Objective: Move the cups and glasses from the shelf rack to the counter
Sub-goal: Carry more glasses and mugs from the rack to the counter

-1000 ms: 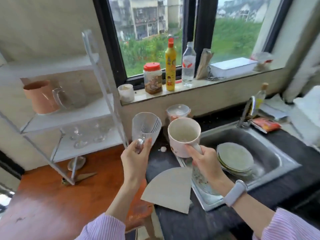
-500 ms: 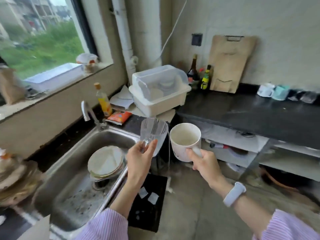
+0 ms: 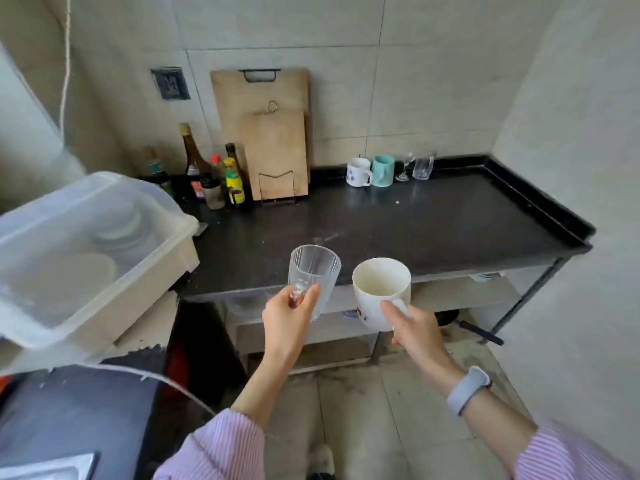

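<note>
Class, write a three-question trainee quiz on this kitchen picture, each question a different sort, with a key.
1. True or false: the left hand holds a clear ribbed glass.
2. Which does the right hand hold? A: a teal mug; B: a white mug; C: a wine glass.
3. Fill in: the four vessels already on the black counter stand along its ____ edge, by the wall.

Key: 1 true; 2 B; 3 back.
</note>
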Available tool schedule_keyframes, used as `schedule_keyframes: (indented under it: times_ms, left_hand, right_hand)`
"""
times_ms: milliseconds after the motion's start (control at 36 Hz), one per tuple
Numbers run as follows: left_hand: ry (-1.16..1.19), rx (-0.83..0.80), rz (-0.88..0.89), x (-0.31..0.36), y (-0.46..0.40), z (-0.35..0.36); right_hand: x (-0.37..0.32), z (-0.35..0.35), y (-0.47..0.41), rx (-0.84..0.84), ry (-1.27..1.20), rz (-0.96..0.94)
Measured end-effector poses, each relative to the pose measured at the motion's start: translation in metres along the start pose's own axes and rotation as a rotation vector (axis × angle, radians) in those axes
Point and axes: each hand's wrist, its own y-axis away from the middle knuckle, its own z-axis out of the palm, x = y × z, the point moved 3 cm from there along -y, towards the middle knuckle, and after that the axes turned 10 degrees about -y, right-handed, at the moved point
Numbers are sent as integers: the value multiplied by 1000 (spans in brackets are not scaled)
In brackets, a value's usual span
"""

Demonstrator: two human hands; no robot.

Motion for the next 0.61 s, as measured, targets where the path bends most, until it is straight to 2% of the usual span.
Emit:
schedule_keyframes:
  times_ms: [306,611]
  left_hand:
    - [-44,-149,-88,-1,-181,92]
    - [-75,-184,-143,-12,-295,171]
  right_hand:
    - [-19,22,-159,133,63,109]
    - [0,31,-303,73,39,185]
